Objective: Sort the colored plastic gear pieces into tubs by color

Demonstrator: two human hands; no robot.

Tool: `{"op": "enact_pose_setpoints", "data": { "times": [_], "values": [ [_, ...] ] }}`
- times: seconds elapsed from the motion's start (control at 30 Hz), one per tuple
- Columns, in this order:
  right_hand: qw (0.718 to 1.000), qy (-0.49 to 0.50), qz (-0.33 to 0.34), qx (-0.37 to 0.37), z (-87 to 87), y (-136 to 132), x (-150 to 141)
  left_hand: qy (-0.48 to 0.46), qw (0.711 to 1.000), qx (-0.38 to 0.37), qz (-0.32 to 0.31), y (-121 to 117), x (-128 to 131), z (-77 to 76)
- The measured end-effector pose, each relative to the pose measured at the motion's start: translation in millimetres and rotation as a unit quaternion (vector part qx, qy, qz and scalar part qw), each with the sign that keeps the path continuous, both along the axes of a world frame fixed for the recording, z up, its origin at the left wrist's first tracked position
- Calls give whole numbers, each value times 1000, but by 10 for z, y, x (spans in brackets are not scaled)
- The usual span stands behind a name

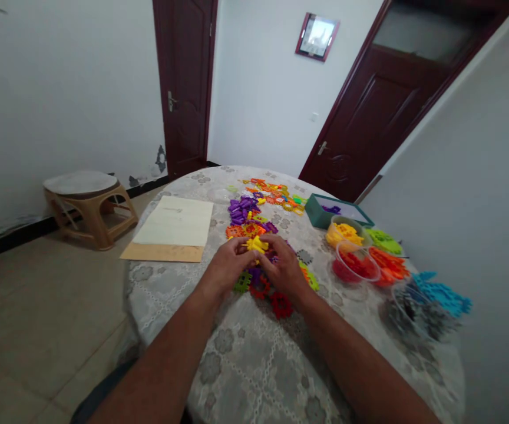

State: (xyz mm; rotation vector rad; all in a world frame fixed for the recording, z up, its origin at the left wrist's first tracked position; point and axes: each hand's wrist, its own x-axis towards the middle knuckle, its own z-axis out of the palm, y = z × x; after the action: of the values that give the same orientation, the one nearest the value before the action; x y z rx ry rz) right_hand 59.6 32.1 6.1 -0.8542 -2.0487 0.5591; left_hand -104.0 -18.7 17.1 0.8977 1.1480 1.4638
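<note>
We are looking into cool, rather dim light, with a pale reflection glaring off the framed picture [317, 37] and a soft shadow falling on the tablecloth [245, 365] beside the right forearm [360, 353]. Wide-angle distortion is tilting the far door [369, 112] steeply and stretching the edges, and we are losing fine detail to blur in the yellow pieces [257, 244] and grey pieces [433, 315].

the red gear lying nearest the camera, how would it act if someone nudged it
The red gear lies flat on the tablecloth, so it would probably slide rather than roll or tip. It looks like thin plastic, so likely light and fairly stiff. Its toothed edge might snag on the other red gear close by.
</note>
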Motion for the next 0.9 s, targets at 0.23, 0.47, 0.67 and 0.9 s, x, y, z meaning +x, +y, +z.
{"op": "enact_pose_setpoints", "data": {
  "times": [0.23, 0.47, 0.67, 0.9],
  "values": [
    [985, 54, 65, -152, 78, -17, 99, 90, 995, 4, -34, 34, -8, -86],
    [929, 109, 89, -342, 196, 32, 252, 152, 980, 17, -130, 17, 92, -46],
    [914, 101, 73, -387, 393, 214, 606, 146, 981, 6, -124, 3, 148, -50],
    [941, -7, -304, -148, 792, 1294, 1612, 179, 984, -3, -11, 0, -79, 52]
  ]
}}
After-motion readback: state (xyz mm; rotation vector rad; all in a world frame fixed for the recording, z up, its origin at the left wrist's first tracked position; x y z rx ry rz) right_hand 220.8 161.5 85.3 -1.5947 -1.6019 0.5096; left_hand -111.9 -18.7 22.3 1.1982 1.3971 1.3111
